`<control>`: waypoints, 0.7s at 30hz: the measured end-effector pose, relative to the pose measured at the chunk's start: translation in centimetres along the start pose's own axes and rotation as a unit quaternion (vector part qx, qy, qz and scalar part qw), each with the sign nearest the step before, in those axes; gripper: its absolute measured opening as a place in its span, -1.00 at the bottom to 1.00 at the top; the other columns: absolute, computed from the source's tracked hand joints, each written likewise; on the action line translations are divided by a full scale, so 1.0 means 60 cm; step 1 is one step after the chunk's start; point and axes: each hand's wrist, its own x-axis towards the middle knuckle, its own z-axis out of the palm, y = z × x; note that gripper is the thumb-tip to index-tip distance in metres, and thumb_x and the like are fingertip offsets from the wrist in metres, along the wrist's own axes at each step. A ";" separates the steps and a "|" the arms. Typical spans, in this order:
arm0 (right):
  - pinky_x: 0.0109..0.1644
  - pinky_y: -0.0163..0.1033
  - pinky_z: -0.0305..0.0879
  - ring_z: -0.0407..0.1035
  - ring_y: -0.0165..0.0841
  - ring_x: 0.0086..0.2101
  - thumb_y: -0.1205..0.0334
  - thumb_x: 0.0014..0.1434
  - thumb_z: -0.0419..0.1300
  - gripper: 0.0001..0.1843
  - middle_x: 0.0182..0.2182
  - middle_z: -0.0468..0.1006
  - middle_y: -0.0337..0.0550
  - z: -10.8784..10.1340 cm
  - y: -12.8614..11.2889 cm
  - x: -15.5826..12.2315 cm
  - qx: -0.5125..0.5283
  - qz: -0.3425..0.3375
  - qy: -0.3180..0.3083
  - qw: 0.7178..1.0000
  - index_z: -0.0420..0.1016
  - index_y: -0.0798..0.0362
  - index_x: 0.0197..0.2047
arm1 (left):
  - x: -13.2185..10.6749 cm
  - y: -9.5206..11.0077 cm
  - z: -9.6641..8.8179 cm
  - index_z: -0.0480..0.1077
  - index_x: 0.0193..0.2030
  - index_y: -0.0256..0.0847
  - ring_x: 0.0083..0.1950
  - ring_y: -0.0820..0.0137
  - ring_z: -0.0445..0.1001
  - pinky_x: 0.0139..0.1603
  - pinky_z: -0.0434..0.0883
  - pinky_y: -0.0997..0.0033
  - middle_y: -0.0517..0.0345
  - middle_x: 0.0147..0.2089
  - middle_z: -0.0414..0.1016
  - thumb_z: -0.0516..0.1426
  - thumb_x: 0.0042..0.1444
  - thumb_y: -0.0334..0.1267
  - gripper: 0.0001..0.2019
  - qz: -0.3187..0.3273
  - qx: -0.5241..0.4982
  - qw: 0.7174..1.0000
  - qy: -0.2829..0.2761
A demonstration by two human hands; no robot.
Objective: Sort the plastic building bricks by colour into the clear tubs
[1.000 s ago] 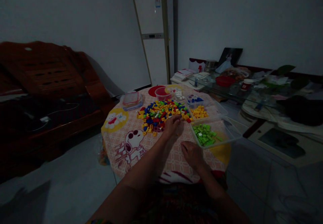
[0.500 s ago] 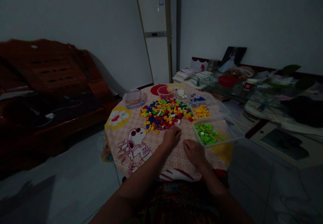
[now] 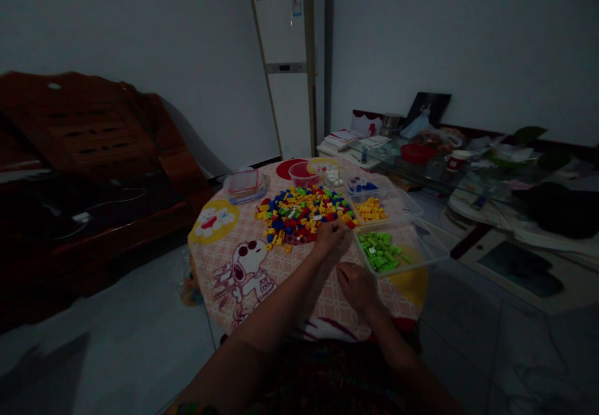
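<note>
A heap of mixed toy building bricks (image 3: 299, 210) in red, yellow, blue and green lies mid-table. At its near right edge is my left hand (image 3: 330, 238), fingers closed in a pinch; whatever is in them is too small and dark to make out. My right hand (image 3: 357, 285) rests on the tablecloth, nearer to me, with curled fingers that hide any contents. Just beyond it stands a clear plastic box (image 3: 428, 254) holding green bricks (image 3: 381, 251). Yellow bricks (image 3: 369, 209) fill part of the box behind, and blue bricks (image 3: 362, 187) lie in a farther one.
White bricks (image 3: 333, 176) sit by a round clear tub (image 3: 304, 173) at the table's far side. Stacked lids (image 3: 246, 185) lie at the far left. A cluttered glass-topped table (image 3: 397, 154) stands to the right, a wooden bench (image 3: 93, 146) to the left.
My left hand has moved right and slightly away from me, toward the boxes. My right hand stays almost in place. The view has shifted slightly.
</note>
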 end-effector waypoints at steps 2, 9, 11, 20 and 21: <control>-0.06 -0.28 0.26 0.51 -0.30 -0.16 0.29 0.40 0.04 -0.72 -0.16 0.67 -0.10 -0.001 -0.001 0.000 -0.003 0.002 -0.007 1.000 0.60 -0.02 -0.14 | 0.028 0.028 0.023 0.51 -0.40 -0.25 -0.56 0.51 0.33 -0.46 0.30 0.51 0.27 -0.58 0.39 0.18 0.12 -0.24 -0.84 -0.017 -0.052 0.998 -0.022; -0.05 -0.29 0.26 0.52 -0.29 -0.14 0.32 0.38 0.05 -0.73 -0.17 0.67 -0.11 0.003 0.003 -0.001 -0.003 -0.001 -0.004 1.000 0.58 -0.02 -0.07 | 0.067 0.058 0.057 0.50 0.13 -0.30 -0.35 0.43 0.55 -0.21 0.51 0.39 0.09 -0.29 0.62 0.12 0.16 -0.38 -0.61 0.020 -0.163 0.986 -0.037; -0.05 -0.29 0.26 0.52 -0.30 -0.15 0.30 0.40 0.03 -0.72 -0.16 0.67 -0.11 0.006 0.004 -0.001 -0.001 -0.006 0.001 1.000 0.59 -0.01 -0.08 | 0.052 0.034 0.041 0.55 0.01 -0.28 -0.34 0.41 0.54 -0.21 0.51 0.38 0.11 -0.31 0.62 0.11 0.14 -0.39 -0.67 0.035 -0.081 0.996 -0.015; -0.09 -0.30 0.23 0.51 -0.32 -0.18 0.32 0.37 0.07 -0.75 -0.17 0.67 -0.13 0.000 0.001 -0.001 -0.005 0.004 0.000 1.000 0.60 -0.02 -0.14 | -0.047 -0.047 -0.046 0.60 -0.20 -0.20 -0.11 0.28 0.56 -0.01 0.43 0.32 0.00 -0.18 0.63 0.12 0.15 -0.37 -0.79 0.136 0.201 0.966 0.092; -0.09 -0.30 0.23 0.51 -0.32 -0.18 0.32 0.37 0.07 -0.75 -0.17 0.67 -0.12 0.000 0.001 -0.001 -0.004 0.002 0.001 1.000 0.60 -0.02 -0.14 | -0.048 -0.050 -0.053 0.60 -0.19 -0.19 -0.08 0.26 0.54 0.02 0.42 0.31 -0.03 -0.15 0.62 0.13 0.17 -0.34 -0.80 0.146 0.218 0.958 0.119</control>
